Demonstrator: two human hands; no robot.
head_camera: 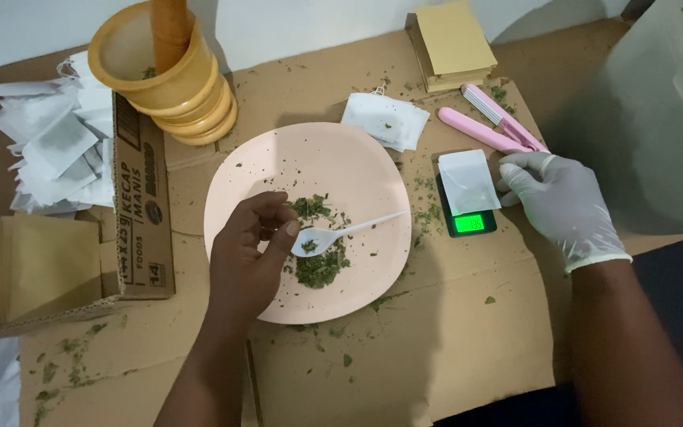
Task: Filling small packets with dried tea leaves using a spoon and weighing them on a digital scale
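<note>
- The left hand [247, 253] is bare, and its grip is closed on a white plastic spoon [341, 232].
- The fingers pinch the spoon near its bowl, and the handle points to the right.
- A little bit of dried green herb sits in the bowl of the spoon.
- The spoon hovers over a pale pink plate [357, 166] in the middle of the view.
- A small pile of crushed green leaves [319, 265] lies on the plate, just under the spoon.
- The right hand [559, 202] wears a white glove.
- Its fingers touch the edge of a small white paper bag [468, 180], but I cannot tell if the grip is closed on it.
- The bag lies on a small black scale [468, 217] with a glowing green screen.
- The scale sits just to the right of the plate.
- A pink sealing tool [488, 126] lies behind the scale, near the gloved fingers.
- Another white paper bag [385, 119] lies behind the plate.
- A yellow wooden mortar [160, 75] with a pestle [170, 32] in it stands at the back left.
- A cardboard box [140, 205] on the left holds many more white bags [49, 150].
- A stack of tan envelopes [452, 39] lies at the back.
- Flat brown cardboard [405, 348] covers the counter, with green bits scattered on it.
</note>
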